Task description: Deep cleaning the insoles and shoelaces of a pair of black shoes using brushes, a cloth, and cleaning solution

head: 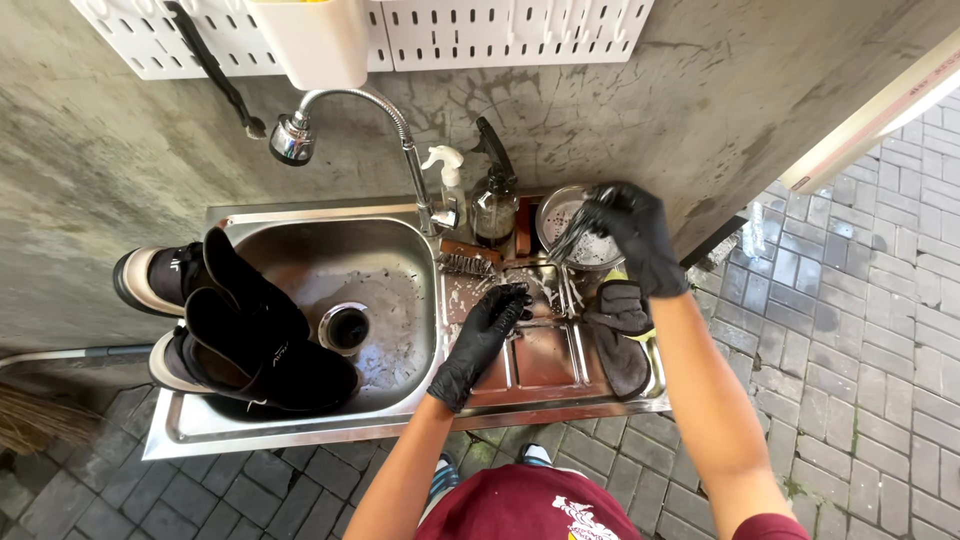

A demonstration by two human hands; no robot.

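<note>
Head view looks straight down on a stainless steel sink set against a rough grey concrete wall, outdoors on grey brick paving. Above the sink, white perforated panels hang on the wall with a pale plastic holder clipped on, and a flexible chrome faucet arches over the basin. The basin itself is wet and streaked with grime around the drain. Two black boots with pale soles lie across the sink's left rim, partly inside the basin. On the sink's right-hand drainboard, which looks rusty and dirty, the left hand, in a black glove, rests with fingers curled on the wet surface; whether it grips anything I cannot tell. Farther back on the drainboard, the right hand, also black-gloved, is closed around a dark scrubbing pad or brush, pressing it at the rim of a round metal bowl. Just right of the drainboard's centre lies a dark cloth over something yellow. At the sink's back edge stand a white spray bottle and a dark pump bottle. Left of the sink, a straw broom lies on the paving.
</note>
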